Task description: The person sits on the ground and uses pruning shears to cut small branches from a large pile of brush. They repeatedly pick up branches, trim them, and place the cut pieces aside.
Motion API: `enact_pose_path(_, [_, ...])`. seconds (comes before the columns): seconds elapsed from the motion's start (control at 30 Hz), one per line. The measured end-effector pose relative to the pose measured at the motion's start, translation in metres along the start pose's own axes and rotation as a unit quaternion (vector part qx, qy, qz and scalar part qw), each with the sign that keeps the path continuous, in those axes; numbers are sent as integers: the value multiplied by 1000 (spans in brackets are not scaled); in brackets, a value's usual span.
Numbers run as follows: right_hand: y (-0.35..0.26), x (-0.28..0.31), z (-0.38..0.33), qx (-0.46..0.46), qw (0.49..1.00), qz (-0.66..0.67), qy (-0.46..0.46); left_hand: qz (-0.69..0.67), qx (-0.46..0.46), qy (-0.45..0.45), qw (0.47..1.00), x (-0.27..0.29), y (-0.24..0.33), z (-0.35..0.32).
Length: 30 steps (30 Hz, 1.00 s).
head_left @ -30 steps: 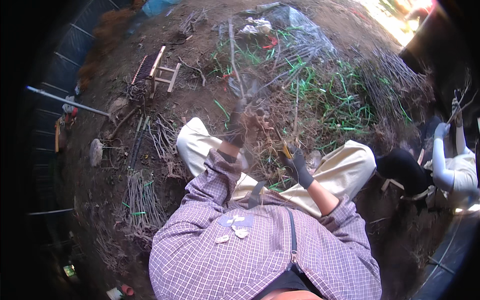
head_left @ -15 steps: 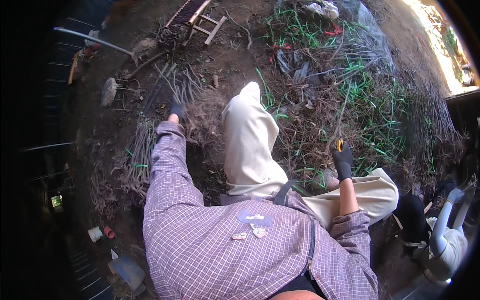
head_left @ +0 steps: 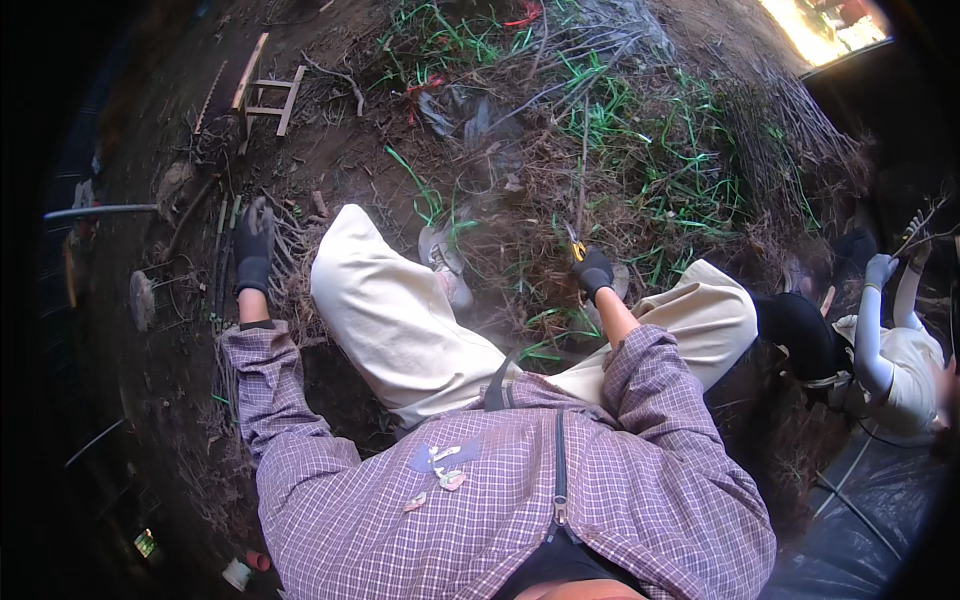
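My left hand (head_left: 254,245), in a dark glove, stretches over the ground beside a pile of thin bare woody cuttings (head_left: 288,245). Its fingers look extended, and nothing shows held in them. In my right hand (head_left: 595,271), also gloved, is a pair of yellow-handled pruning shears (head_left: 577,246), with the blades pointing away from me. Beyond the blades lies a tangle of rooty twigs (head_left: 545,190) mixed with green strips (head_left: 670,200). A long thin stem (head_left: 583,165) stretches away just past the shears' tip.
A small wooden stool (head_left: 275,98) stands at the far left. Bundled thin stems (head_left: 775,125) lie at the far right. A co-worker (head_left: 885,345) at the right edge handles twigs. Dark plastic sheeting (head_left: 850,520) covers ground at lower right. My shoe (head_left: 446,265) is between my knees.
The view has turned to the right, so the stool and tangle sit farther left. My left hand has moved off the stems' base, with its fingers now showing. The shears stay in my right hand.
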State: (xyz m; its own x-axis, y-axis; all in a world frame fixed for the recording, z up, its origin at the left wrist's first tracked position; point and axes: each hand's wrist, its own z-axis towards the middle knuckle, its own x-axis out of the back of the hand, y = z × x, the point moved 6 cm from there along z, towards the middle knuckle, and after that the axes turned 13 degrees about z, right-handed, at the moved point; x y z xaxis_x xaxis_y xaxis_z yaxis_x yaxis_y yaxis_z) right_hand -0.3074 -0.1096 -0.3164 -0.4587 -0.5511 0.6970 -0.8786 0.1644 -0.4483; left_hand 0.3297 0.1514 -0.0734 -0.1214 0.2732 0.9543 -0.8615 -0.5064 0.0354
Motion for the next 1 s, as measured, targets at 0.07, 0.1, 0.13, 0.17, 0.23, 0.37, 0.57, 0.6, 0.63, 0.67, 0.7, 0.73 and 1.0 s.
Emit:
enact_pose_path(0.07, [30,2,4,8,999,41,-14,-174,-3,35,984,34,116,43])
enact_pose_path(0.1, [39,8,6,16,998,65,-19,-248,-23,12,968,50,186,55])
enact_pose_path(0.13, [36,8,5,0,980,189,-66,-311,-38,-11,950,66,243,57])
enact_pose_path(0.17, [27,14,1,-14,945,307,-112,-338,-59,-101,934,53,286,55])
enact_pose_path(0.23, [-7,36,-25,-13,839,511,-187,-391,-126,-239,880,28,381,22])
enact_pose_path(0.37, [-68,111,-115,161,706,596,-347,-492,-80,-557,664,-117,469,-78])
enact_pose_path(0.57, [-37,180,-200,120,771,591,-205,-732,156,-610,260,-44,580,-133])
enact_pose_path(0.6, [-31,189,-210,123,785,584,-166,-758,133,-590,243,-35,582,-129])
enact_pose_path(0.63, [-13,190,-209,80,776,614,-116,-783,109,-569,227,-14,582,-115])
enact_pose_path(0.67, [8,189,-205,36,763,642,-67,-807,85,-545,212,12,581,-99])
enact_pose_path(0.7, [32,185,-197,86,764,638,-48,-803,91,-519,278,43,581,-79])
enact_pose_path(0.73, [45,181,-191,139,763,631,-34,-783,63,-484,385,62,576,-59])
enact_pose_path(1.0, [-56,188,-233,353,882,287,120,-786,55,-289,544,114,531,5])
